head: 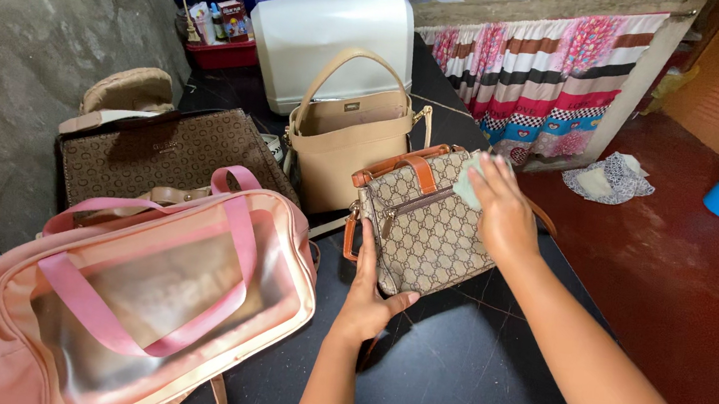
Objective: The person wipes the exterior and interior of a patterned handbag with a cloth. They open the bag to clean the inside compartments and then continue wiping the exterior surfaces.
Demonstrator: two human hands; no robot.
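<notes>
With the left hand bracing the patterned handbag by its lower corner, fingers loosely together, and the right hand pressing a pale cloth on its top, the bag, just in front of the beige tote, could tip back against it.

Black table, crowded with bags.
On it a pink bag lies nearest, a brown patterned bag behind, a beige handbag upright, a checked tan bag beside it, a white case at the back.
</notes>
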